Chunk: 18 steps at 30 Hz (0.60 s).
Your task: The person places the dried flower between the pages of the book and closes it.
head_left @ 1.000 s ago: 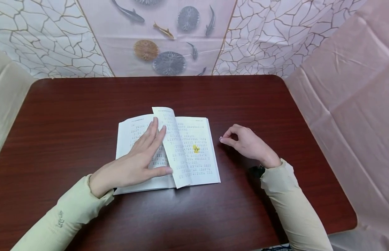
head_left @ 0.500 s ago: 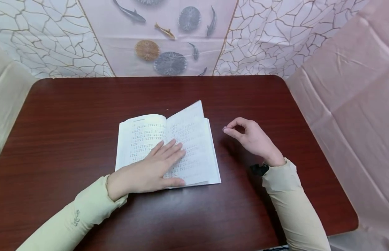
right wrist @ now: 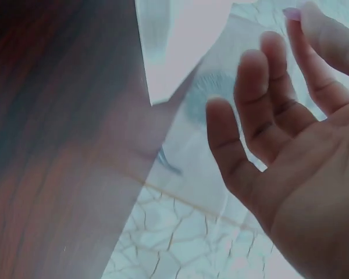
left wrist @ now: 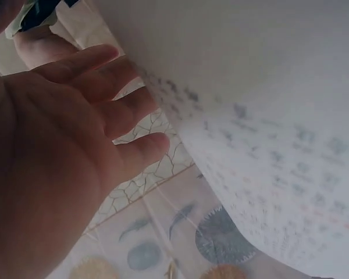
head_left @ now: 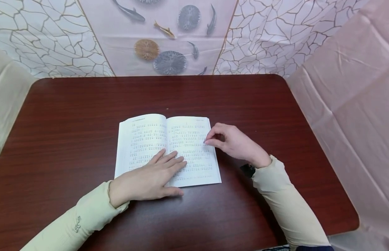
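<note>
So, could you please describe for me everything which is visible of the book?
The book lies open on the dark, reddish-brown table. Its white, paper-like pages carry rows of dark print too small to read; the left page bulges upward near the spine, the right page looks flatter. The cover's face is hidden. The left hand lies over the lower middle, apparently touching it; the right hand's pinching fingertips reach over the right page, contact unclear.
</note>
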Tool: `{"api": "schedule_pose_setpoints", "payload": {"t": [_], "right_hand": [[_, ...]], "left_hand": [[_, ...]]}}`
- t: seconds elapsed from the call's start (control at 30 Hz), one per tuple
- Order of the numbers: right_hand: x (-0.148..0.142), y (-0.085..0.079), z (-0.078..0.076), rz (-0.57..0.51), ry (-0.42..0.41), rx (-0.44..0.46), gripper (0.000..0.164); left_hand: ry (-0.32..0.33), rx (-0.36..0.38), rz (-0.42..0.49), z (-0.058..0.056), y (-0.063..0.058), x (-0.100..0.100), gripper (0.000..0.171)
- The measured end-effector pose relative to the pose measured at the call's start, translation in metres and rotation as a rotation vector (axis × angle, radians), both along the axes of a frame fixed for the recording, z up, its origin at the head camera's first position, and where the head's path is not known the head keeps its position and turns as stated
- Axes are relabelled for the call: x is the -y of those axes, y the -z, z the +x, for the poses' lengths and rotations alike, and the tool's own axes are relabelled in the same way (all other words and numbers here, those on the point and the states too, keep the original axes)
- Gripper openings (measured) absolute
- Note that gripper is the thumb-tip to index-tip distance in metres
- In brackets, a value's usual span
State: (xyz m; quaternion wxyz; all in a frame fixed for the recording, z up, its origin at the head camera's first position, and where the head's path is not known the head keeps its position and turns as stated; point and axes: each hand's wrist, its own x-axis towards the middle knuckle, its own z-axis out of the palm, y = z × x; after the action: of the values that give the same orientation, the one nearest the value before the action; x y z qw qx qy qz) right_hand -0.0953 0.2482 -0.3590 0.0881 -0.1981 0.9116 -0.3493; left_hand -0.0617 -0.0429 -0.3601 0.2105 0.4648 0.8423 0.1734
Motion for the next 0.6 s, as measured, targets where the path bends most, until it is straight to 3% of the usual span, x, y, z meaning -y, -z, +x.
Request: {"api": "schedule_pose_setpoints", "payload": {"t": [0.13,0.3,0.6], "right_hand": [[0.011,0.006,-0.004,0.106,-0.039,0.028,0.005],[0.016,0.014,-0.006,0.145,-0.075,0.036,0.004],[0.022,0.019,-0.007,0.188,-0.045,0.061,0.010]], "left_hand": [[-0.021,-0.011,0.030,-0.002,-0.003,0.005,0.073],[-0.087,-0.027,0.079,-0.008,-0.011,0.016,0.069],[-0.192,-0.026,0.113,-0.014,-0.013,0.033,0.064]]}}
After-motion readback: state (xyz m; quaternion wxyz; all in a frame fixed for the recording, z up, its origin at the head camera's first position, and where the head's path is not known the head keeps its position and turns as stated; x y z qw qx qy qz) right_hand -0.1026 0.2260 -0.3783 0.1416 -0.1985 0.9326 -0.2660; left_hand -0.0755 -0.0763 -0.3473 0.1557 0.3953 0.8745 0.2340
